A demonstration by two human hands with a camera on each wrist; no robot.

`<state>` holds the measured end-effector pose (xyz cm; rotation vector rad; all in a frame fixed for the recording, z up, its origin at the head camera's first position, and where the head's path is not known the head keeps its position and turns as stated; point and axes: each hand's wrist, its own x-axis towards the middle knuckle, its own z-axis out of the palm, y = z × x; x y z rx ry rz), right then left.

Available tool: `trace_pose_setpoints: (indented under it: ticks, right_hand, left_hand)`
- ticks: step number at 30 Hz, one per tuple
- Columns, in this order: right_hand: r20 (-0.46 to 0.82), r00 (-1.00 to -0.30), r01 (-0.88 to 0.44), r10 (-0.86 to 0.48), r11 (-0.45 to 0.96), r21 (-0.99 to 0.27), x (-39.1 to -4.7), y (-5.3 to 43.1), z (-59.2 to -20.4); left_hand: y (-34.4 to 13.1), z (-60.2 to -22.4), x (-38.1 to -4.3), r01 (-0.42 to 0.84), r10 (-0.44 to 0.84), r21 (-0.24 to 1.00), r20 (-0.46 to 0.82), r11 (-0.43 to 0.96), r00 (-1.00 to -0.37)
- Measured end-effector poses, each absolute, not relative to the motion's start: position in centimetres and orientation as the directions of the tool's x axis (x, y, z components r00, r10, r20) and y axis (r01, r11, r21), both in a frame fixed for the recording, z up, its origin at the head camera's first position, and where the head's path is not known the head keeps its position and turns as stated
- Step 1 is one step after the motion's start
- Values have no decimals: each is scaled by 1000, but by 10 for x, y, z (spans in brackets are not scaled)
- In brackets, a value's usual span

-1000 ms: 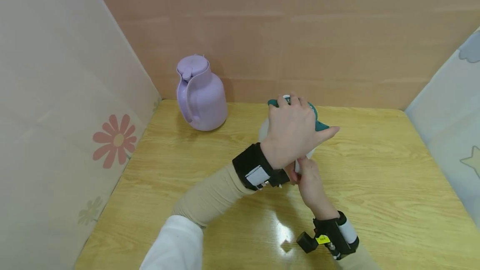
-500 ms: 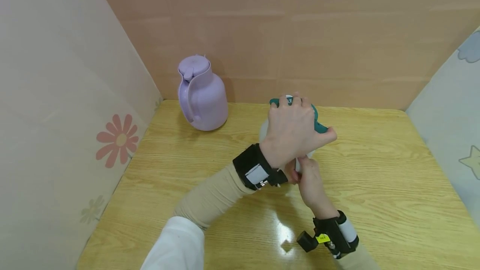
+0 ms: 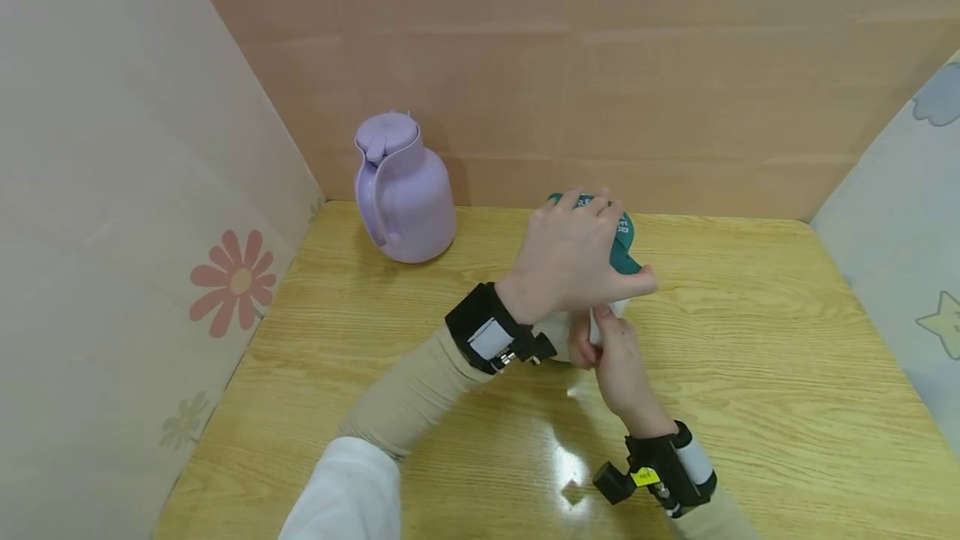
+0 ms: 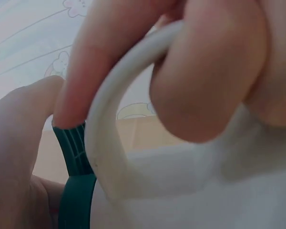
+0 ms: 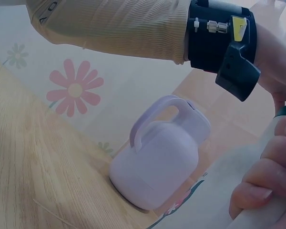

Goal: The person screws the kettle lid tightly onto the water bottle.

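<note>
A white jug point(image 3: 553, 327) with a dark green lid point(image 3: 624, 240) stands on the table ahead of me. My left hand point(image 3: 573, 252) lies over the lid from above, its fingers hooked over the far edge and the thumb sticking out to the right. White lettering shows on the lid between the fingers. Below it, my right hand point(image 3: 622, 365) grips the white handle point(image 4: 105, 119) on the near side of the jug. The right wrist view shows the right fingers point(image 5: 271, 176) curled round this handle. Some floral print decorates the jug's body point(image 5: 219, 181).
A lilac vacuum jug point(image 3: 416, 198) with its lid on stands at the back left of the wooden table point(image 3: 337, 340). Behind the table rises a tan wall point(image 3: 480, 65). Pale patterned walls close off both sides.
My left hand has turned clockwise with the lid, its wrist shifting left and the thumb coming nearer. More of the lid's lettering shows. The right hand keeps its hold on the handle.
</note>
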<state>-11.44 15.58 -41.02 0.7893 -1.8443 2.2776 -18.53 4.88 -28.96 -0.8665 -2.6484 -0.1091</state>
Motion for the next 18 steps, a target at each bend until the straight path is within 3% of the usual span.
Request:
trace_pose_setpoints:
  ticks: [18]
  right_hand:
    - [462,-847,-401,-264,-256,-880,-114,155,-408]
  left_hand:
    - [27,-285,-198,746,699,130,274,653,-660]
